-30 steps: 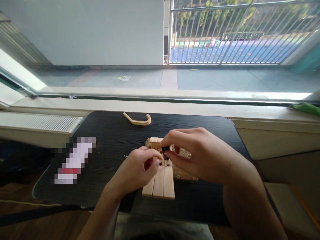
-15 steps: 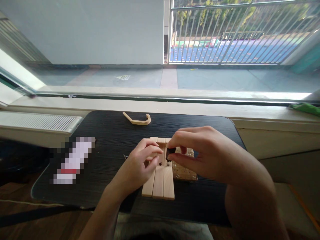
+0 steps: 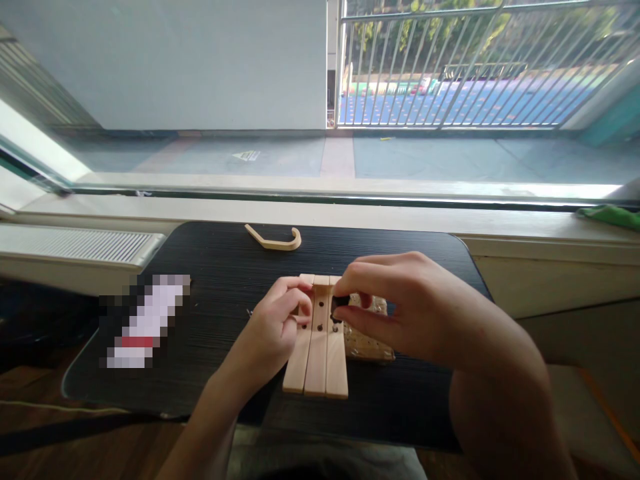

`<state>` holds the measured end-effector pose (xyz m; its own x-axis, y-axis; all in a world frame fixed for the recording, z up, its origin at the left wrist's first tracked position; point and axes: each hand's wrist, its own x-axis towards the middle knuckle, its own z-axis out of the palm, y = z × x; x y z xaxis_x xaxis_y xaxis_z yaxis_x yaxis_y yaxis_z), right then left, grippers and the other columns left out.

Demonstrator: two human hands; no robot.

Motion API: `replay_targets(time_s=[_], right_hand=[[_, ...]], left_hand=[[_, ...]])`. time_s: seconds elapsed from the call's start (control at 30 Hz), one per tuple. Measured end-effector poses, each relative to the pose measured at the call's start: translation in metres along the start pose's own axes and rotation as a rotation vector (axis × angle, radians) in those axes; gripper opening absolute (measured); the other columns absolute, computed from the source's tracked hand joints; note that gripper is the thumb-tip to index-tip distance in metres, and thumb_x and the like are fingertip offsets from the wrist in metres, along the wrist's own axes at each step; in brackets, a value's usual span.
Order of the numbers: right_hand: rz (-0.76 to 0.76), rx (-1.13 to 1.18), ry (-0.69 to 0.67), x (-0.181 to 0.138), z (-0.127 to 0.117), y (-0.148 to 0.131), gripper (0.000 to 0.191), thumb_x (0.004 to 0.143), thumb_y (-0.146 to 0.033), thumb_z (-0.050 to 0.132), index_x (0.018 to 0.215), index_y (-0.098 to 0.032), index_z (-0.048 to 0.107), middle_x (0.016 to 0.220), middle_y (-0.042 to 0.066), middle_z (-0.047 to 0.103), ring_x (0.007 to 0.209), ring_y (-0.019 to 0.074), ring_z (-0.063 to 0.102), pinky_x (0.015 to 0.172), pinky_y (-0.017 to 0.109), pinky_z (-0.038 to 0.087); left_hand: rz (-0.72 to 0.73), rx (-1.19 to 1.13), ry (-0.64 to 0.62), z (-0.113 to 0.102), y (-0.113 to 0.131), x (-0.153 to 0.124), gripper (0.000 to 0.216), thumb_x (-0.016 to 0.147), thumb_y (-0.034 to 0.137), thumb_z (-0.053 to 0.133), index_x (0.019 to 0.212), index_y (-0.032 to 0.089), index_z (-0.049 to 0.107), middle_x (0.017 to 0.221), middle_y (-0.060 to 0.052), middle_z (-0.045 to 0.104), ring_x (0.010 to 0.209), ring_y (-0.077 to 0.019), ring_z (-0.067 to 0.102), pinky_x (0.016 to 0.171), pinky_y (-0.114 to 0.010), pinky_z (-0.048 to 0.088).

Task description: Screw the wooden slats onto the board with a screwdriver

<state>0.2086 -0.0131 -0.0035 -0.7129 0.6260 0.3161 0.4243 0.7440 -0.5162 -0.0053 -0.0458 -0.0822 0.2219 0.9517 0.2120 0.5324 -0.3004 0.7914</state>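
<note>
Between the thumb and fingers of my right hand (image 3: 390, 303) is a small dark stubby piece (image 3: 340, 307), its exact kind partly hidden by the fingers. It is over the right slat of a panel of three pale wooden slats (image 3: 316, 370), above a small metal screw (image 3: 335, 329). Dark holes or screw heads show in the other slats, and a wooden crosspiece (image 3: 323, 289) lies near the far end. My left hand (image 3: 277, 320) is at the left slat, its fingers loosely bent and apart with nothing seen in them.
A clear-wrapped, brownish package (image 3: 370, 343) lies right of the slats, partly under my right hand. Towards the back of the black table (image 3: 225, 293) lies a hook-shaped wooden piece (image 3: 275, 243). A blurred white and red item (image 3: 153, 320) is at the left. The window sill (image 3: 300, 212) runs behind.
My left hand has drawn back a little to the left, away from the dark piece, uncovering more of the slats and holes. My right hand has hardly moved.
</note>
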Motion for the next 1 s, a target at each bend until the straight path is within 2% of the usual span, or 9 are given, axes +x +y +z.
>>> replay_targets(time_s=[0.07, 0.17, 0.27, 0.33, 0.53, 0.77, 0.83, 0.9, 1.0], right_hand=[[0.012, 0.004, -0.006, 0.001, 0.000, -0.001, 0.008, 0.089, -0.019, 0.059, 0.088, -0.016, 0.067, 0.071, -0.003, 0.060, 0.062, 0.0088, 0.051, 0.058, 0.024, 0.033], [0.026, 0.011, -0.026, 0.001, 0.001, -0.002, 0.012, 0.088, -0.016, 0.057, 0.095, -0.017, 0.067, 0.074, -0.001, 0.063, 0.065, 0.0100, 0.053, 0.060, 0.024, 0.034], [0.036, 0.016, -0.027, 0.000, 0.001, -0.002, 0.015, 0.088, -0.015, 0.055, 0.097, -0.018, 0.067, 0.076, 0.000, 0.065, 0.066, 0.0107, 0.055, 0.061, 0.025, 0.034], [0.052, 0.014, -0.024, -0.001, 0.001, -0.002, 0.015, 0.087, -0.015, 0.055, 0.096, -0.019, 0.066, 0.076, 0.000, 0.065, 0.066, 0.0108, 0.055, 0.061, 0.025, 0.034], [0.057, 0.013, -0.011, 0.000, 0.001, -0.001, 0.013, 0.087, -0.015, 0.055, 0.093, -0.019, 0.065, 0.075, 0.000, 0.065, 0.065, 0.0111, 0.055, 0.061, 0.025, 0.034], [0.055, 0.013, -0.017, -0.001, 0.000, 0.000, 0.014, 0.088, -0.015, 0.054, 0.094, -0.018, 0.066, 0.076, 0.001, 0.066, 0.066, 0.0110, 0.056, 0.061, 0.024, 0.035], [0.065, 0.015, -0.017, -0.001, -0.001, -0.001, 0.014, 0.088, -0.015, 0.054, 0.095, -0.018, 0.066, 0.077, 0.001, 0.066, 0.066, 0.0111, 0.056, 0.061, 0.025, 0.035], [0.070, 0.015, -0.019, -0.001, -0.001, -0.001, 0.014, 0.088, -0.014, 0.054, 0.094, -0.019, 0.066, 0.077, 0.001, 0.066, 0.066, 0.0112, 0.056, 0.062, 0.025, 0.034], [0.072, 0.002, -0.018, -0.001, -0.002, -0.002, 0.014, 0.087, -0.014, 0.054, 0.093, -0.019, 0.066, 0.076, 0.001, 0.066, 0.066, 0.0115, 0.056, 0.062, 0.025, 0.034]], left_hand=[[0.055, 0.069, -0.016, -0.001, 0.002, 0.000, 0.024, 0.075, 0.000, 0.040, 0.068, 0.017, 0.055, 0.088, -0.003, 0.062, 0.084, -0.0140, 0.060, 0.074, -0.025, 0.053], [0.032, 0.127, -0.083, -0.004, 0.005, 0.000, 0.024, 0.076, 0.002, 0.041, 0.073, 0.018, 0.058, 0.071, 0.000, 0.061, 0.068, -0.0126, 0.057, 0.066, -0.025, 0.049], [0.007, 0.188, -0.131, -0.005, 0.008, 0.000, 0.016, 0.084, 0.014, 0.049, 0.075, 0.019, 0.061, 0.073, 0.000, 0.063, 0.069, -0.0145, 0.057, 0.067, -0.027, 0.048], [0.006, 0.211, -0.151, -0.004, 0.009, 0.001, 0.019, 0.088, 0.021, 0.051, 0.073, 0.019, 0.061, 0.073, -0.001, 0.064, 0.072, -0.0161, 0.058, 0.068, -0.028, 0.047], [0.010, 0.235, -0.198, -0.002, 0.008, 0.002, 0.024, 0.088, 0.024, 0.056, 0.066, 0.020, 0.065, 0.067, 0.000, 0.065, 0.078, -0.0189, 0.060, 0.076, -0.030, 0.047], [-0.121, 0.146, -0.279, -0.004, 0.011, 0.003, 0.025, 0.092, 0.027, 0.052, 0.073, 0.018, 0.065, 0.063, 0.003, 0.064, 0.055, -0.0115, 0.055, 0.056, -0.024, 0.040], [-0.144, 0.132, -0.254, -0.004, 0.011, 0.002, 0.024, 0.092, 0.026, 0.051, 0.073, 0.018, 0.063, 0.060, 0.004, 0.063, 0.052, -0.0104, 0.054, 0.053, -0.023, 0.037], [-0.137, 0.136, -0.214, -0.004, 0.011, 0.003, 0.023, 0.091, 0.024, 0.052, 0.072, 0.018, 0.062, 0.060, 0.004, 0.062, 0.053, -0.0102, 0.054, 0.053, -0.022, 0.037], [-0.082, 0.169, -0.225, -0.004, 0.012, 0.003, 0.021, 0.089, 0.022, 0.055, 0.070, 0.017, 0.062, 0.061, 0.003, 0.061, 0.056, -0.0104, 0.053, 0.055, -0.023, 0.037]])
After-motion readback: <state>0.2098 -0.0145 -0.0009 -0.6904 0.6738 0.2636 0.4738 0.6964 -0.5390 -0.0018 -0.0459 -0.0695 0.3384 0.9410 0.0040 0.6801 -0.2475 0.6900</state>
